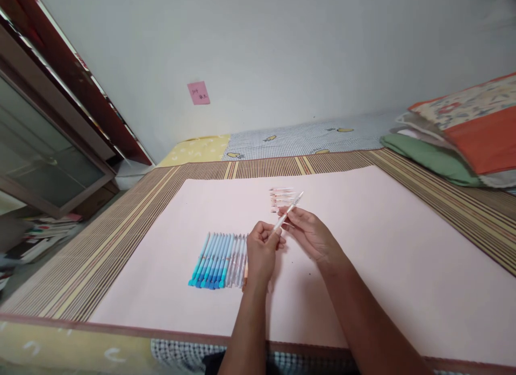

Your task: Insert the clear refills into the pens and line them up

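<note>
Between my two hands a slim whitish pen (282, 219) is held at a slant, its tip pointing up and to the right. My left hand (263, 245) is closed around its lower end. The fingers of my right hand (308, 227) pinch it nearer the tip. Left of my left hand lies a row of blue pens (212, 259), with clear pen barrels (236, 261) beside them; my left arm partly hides the row's right end. Just beyond my hands, several thin pen refills (281, 195) lie side by side, partly covered by my right fingers.
A pale pink sheet (161, 257) covers much of the striped mat (100, 246). Folded cloths and an orange cushion (484, 138) are piled at the right back. A pink note (199, 93) is stuck on the wall. A glass-doored cabinet (44, 149) stands at left.
</note>
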The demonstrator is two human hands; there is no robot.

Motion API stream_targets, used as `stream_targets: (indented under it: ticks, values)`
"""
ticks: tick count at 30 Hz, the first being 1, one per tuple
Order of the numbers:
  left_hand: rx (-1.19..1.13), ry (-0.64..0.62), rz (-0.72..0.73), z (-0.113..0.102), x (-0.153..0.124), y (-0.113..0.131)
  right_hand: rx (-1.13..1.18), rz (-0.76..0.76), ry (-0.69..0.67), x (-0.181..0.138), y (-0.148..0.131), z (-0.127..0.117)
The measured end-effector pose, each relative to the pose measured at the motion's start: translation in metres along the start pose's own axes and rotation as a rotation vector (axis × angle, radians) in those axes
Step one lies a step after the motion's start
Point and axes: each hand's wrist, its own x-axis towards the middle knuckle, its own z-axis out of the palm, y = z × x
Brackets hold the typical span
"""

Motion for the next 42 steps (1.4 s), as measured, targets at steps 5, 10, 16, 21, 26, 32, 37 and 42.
stream_targets:
  ticks: [5, 10, 16, 21, 26, 32, 37, 42]
  values:
    - [-0.016, 0.010, -0.002, 0.002, -0.001, -0.002, -0.027, -0.045, 0.040, 0.002, 0.004, 0.001]
    - [0.383, 0.134, 0.261, 0.001, -0.007, -0.001, -0.053, -0.099, 0.108, 0.002, 0.006, 0.016]
    - [0.248, 0.118, 0.172, 0.000, -0.005, 0.001, 0.009, -0.041, 0.052, -0.002, 0.004, 0.023]
    - [0.044, 0.020, 0.052, -0.001, -0.001, 0.000, -0.030, -0.050, 0.077, 0.000, 0.006, 0.020]
    - [0.370, 0.095, 0.256, -0.002, -0.007, 0.001, -0.005, -0.079, 0.102, -0.001, 0.005, 0.025]
    - [0.404, 0.141, 0.323, 0.001, -0.007, 0.000, -0.002, -0.097, 0.102, -0.002, 0.008, 0.025]
    - [-0.170, 0.109, 0.043, 0.002, 0.002, -0.004, 0.048, -0.012, 0.110, 0.000, 0.011, 0.023]
    - [-0.369, 0.185, -0.019, -0.006, 0.008, 0.000, 0.020, -0.031, 0.082, -0.002, 0.002, 0.020]
